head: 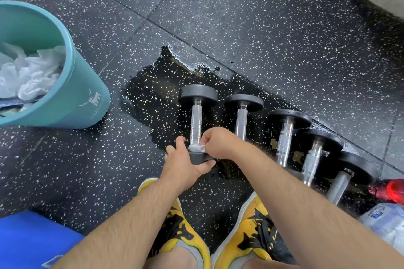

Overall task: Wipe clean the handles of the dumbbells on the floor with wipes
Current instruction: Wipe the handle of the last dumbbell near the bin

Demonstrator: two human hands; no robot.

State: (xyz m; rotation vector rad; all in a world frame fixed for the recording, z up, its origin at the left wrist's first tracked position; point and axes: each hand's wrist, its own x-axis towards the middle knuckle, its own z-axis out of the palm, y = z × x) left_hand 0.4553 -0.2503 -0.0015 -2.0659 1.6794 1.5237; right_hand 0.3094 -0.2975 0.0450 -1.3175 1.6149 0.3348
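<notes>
The left hand (185,166) grips the leftmost dumbbell (197,95) by its near head (201,159). Its handle (195,124) runs toward 12 o'clock. The right hand (220,143), nearer the handle, pinches a wipe (197,148) around its near end.

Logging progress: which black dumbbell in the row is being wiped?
The leftmost black dumbbell: the right hand pinches a white wipe on its handle; the left hand grips its near head.

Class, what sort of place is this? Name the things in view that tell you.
Probably a gym: speckled rubber floor tiles, a row of dumbbells on them, and a bin of crumpled wipes.
</notes>
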